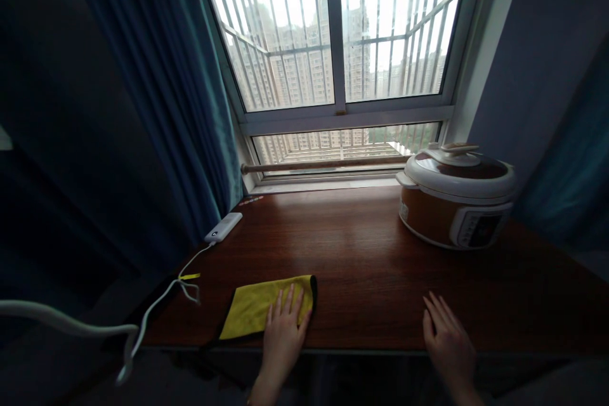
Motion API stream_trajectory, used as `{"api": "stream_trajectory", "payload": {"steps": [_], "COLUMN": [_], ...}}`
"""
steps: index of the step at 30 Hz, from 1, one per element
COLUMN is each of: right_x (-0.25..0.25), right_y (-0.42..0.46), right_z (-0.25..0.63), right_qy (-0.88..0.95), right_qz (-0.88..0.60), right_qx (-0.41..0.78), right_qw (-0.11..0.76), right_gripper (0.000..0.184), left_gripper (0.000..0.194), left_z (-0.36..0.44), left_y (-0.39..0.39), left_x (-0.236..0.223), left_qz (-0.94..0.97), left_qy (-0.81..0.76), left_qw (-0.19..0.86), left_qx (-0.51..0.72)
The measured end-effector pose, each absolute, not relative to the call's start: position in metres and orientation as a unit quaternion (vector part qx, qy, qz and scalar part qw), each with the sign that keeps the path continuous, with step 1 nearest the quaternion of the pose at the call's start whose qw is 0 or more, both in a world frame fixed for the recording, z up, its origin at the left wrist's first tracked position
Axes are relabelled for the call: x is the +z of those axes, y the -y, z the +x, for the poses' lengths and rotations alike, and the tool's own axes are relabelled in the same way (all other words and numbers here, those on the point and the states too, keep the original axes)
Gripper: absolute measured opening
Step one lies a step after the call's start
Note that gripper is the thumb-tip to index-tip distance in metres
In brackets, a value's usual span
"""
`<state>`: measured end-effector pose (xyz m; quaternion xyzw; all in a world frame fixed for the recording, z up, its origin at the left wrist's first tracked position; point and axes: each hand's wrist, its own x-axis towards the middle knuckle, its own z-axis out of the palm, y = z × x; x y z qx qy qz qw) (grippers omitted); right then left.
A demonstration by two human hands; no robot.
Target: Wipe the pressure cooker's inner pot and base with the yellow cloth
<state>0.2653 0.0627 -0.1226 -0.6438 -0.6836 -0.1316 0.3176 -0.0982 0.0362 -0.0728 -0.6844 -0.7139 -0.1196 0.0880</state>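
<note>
My left hand (pixel 283 332) lies flat, fingers stretched out, on the right part of a yellow cloth with a dark edge (pixel 250 314). The cloth is spread on a dark wooden sill top (pixel 361 254) near its front edge. My right hand (pixel 447 337) rests flat on the bare wood to the right, fingers apart, holding nothing. Roughly a cloth's width of wood separates the two hands.
A white and brown electric cooker (pixel 457 196) stands at the back right. A white power bank (pixel 224 227) lies at the left with a white cable (pixel 157 304) trailing off the front-left corner. Teal curtains (pixel 166 89) hang at the left, and a barred window (pixel 337 32) is behind.
</note>
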Motion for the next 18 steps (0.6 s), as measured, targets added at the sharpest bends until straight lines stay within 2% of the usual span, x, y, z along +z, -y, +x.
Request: {"api": "stream_trajectory", "payload": {"steps": [8, 18], "right_x": [-0.125, -0.127], "right_y": [-0.063, -0.062], "right_z": [0.265, 0.265], "right_qy": [0.685, 0.687], "right_qz": [-0.642, -0.641], "right_qx": [-0.124, -0.099], "right_qw": [0.321, 0.328], "right_gripper": [0.046, 0.046], "left_gripper": [0.05, 0.051], "left_z": [-0.177, -0.183], "left_y": [-0.03, -0.032], "left_x": [-0.073, -0.073], "left_qz": [-0.672, -0.672], "left_qy": [0.732, 0.735], "left_qw": [0.096, 0.067], "left_qx": [-0.059, -0.049]}}
